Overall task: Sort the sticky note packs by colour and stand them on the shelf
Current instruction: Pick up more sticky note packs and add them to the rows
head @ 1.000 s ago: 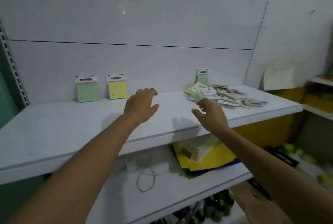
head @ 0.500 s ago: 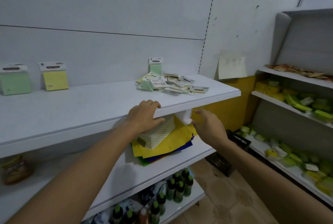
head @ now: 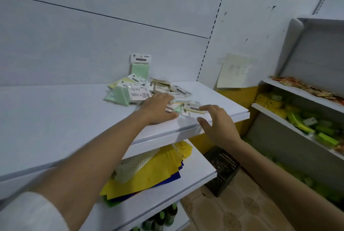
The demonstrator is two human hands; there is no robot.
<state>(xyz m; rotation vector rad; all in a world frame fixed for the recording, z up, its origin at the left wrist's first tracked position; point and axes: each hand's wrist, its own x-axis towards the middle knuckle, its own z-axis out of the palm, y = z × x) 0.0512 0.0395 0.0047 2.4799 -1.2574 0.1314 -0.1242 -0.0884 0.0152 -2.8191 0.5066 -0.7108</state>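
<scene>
Left hand (head: pixel 159 108) lies palm down on the white shelf (head: pixel 55 119), fingers laid fairly straight over the near edge of the pile of sticky note packs (head: pixel 141 92). No pinch or grip shows; thumb is on the shelf beside a pale green pack (head: pixel 177 109).

Right hand (head: pixel 218 125) is just right of the left, at the shelf's front edge. Fingers are spread and loose, holding nothing. Its fingertips (head: pixel 203 108) are at a cream pack with a white header (head: pixel 192 108); whether they touch it I cannot tell.

The pile lies loose and flat beyond the left hand, green, yellow and cream mixed and overlapping. Behind it, farther from both hands, one green pack (head: pixel 140 67) stands upright against the back wall.

Below the forearms, on the lower shelf (head: pixel 186 180): yellow sheets (head: pixel 154 173) with a white perforated basket (head: pixel 134 164) on top. A black crate (head: pixel 221 167) sits on the floor under the right wrist. A paper note (head: pixel 233 71) is on the wall beyond the right hand.
</scene>
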